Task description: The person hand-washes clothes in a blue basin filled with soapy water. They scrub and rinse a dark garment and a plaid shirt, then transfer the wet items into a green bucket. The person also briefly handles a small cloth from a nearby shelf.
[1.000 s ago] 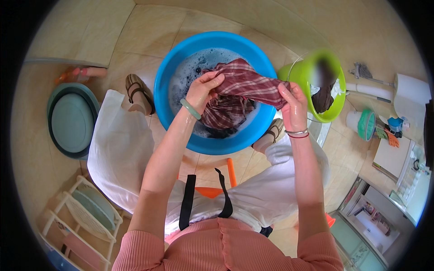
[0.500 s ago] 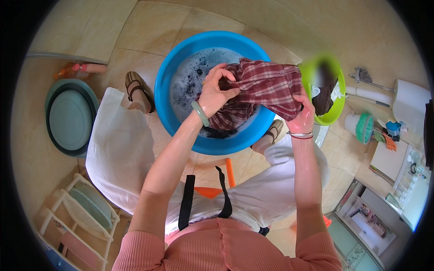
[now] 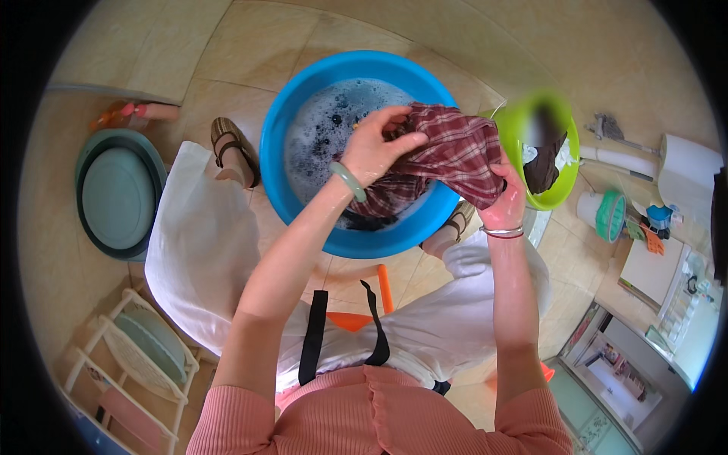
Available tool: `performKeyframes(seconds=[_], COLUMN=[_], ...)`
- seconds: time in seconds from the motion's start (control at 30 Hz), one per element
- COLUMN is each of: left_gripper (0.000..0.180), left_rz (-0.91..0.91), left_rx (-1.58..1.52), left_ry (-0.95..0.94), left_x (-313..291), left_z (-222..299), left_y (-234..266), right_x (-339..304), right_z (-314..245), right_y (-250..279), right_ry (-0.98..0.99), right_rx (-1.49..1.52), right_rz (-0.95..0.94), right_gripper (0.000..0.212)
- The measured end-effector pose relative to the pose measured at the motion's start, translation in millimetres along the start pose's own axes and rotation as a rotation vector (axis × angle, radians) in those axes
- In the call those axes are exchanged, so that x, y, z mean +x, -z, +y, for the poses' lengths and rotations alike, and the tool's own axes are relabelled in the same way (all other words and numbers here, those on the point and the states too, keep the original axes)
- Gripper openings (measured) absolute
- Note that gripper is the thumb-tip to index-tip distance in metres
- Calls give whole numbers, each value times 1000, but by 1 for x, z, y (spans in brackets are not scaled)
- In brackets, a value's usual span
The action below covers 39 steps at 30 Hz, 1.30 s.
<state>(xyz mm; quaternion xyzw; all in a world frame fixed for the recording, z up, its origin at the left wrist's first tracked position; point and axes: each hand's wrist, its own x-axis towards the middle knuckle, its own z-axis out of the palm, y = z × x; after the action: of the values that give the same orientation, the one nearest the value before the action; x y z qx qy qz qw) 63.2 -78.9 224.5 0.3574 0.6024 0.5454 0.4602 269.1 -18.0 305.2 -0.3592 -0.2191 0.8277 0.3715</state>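
Over the right rim of the blue basin (image 3: pixel 273 155): one maroon plaid cloth (image 3: pixel 459 148), partly spread. Our right hand (image 3: pixel 506 196) pinched its right end, near one lime-green bucket (image 3: pixel 567 176). Our left hand (image 3: pixel 373 152) met its left portion, thumb and fingers parted; whether it gripped, we could not tell.

i log a beige tiled floor (image 3: pixel 262 49) bearing a wide blue basin (image 3: pixel 275 155), a lime-green bucket (image 3: pixel 557 199) just right of it, one left sandal (image 3: pixel 233 144), one right sandal (image 3: pixel 459 221) and a mostly hidden orange stool (image 3: pixel 385 290).
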Motion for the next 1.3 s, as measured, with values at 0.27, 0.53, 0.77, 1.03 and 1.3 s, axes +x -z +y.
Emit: performKeyframes(seconds=[0.27, 0.53, 0.77, 1.03, 1.3], left_gripper=[7, 19, 47, 19, 14], left_rz=[70, -269, -55, -213, -299], left_rx=[-519, -411, 656, -135, -346], left_ry=[11, 134, -104, 25, 50], left_x=[-5, 5, -8, 23, 40], left_z=[5, 24, -23, 6, 91], left_y=[3, 20, 24, 24, 24], right_x=[-2, -2, 6, -3, -6], right_z=[4, 13, -29, -51, -40], right_y=[5, 6, -3, 6, 1], right_ry=[-100, -88, 88, 509, 406], right_rx=[-18, -325, -75, -284, -191], right_rz=[76, 37, 51, 104, 23], right_gripper=[49, 32, 30, 35, 41])
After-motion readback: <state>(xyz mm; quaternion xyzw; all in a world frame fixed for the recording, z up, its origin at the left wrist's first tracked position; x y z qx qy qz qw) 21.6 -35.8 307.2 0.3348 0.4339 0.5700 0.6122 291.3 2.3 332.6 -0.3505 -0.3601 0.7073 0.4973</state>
